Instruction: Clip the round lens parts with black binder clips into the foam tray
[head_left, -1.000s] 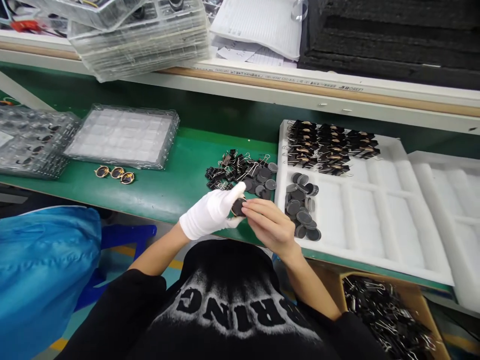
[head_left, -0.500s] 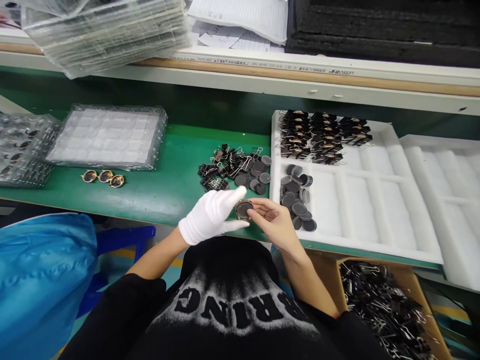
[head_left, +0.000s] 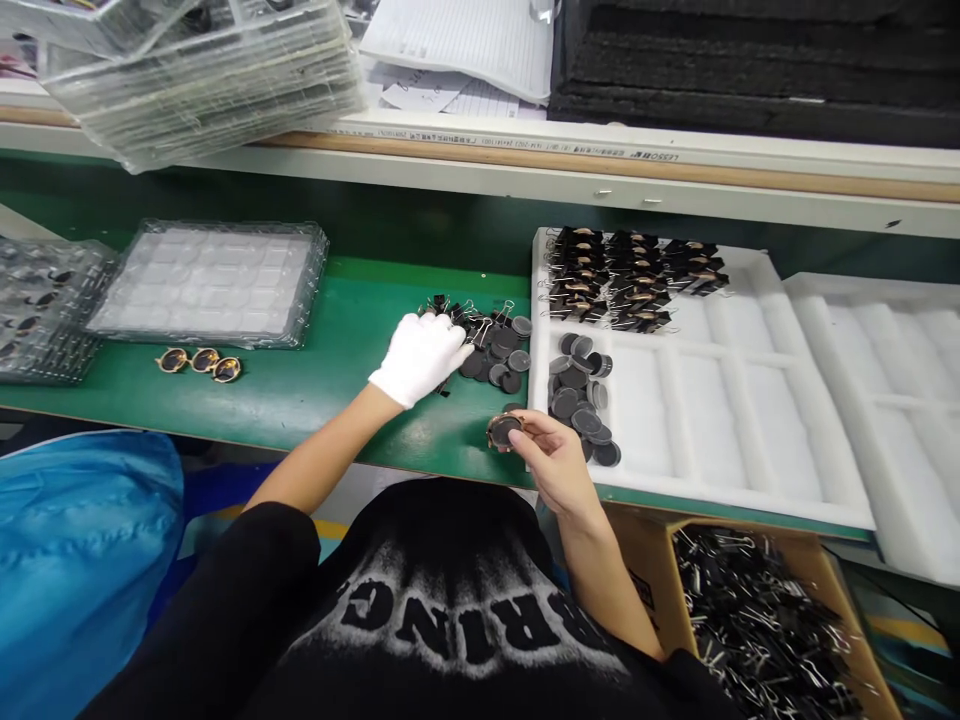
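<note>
- While the gloved left hand [head_left: 418,357] is reaching into the loose pile of binder clips [head_left: 459,322] and dark discs [head_left: 504,352] on the green bench [head_left: 300,385], its fingers are curling over the clips; I cannot tell whether its grip is closing on one.
- The bare right hand [head_left: 551,455] is pinching a round disc with a gold rim [head_left: 503,431] at the near bench edge, seemingly keeping it ready.
- Just right, a white foam tray [head_left: 750,420] is holding more discs and rows of clipped pieces [head_left: 630,275].
- Far left, clear blister trays [head_left: 210,285] are lying beside three gold-rimmed parts [head_left: 199,362]; a carton of clips [head_left: 757,620] is sitting below.
</note>
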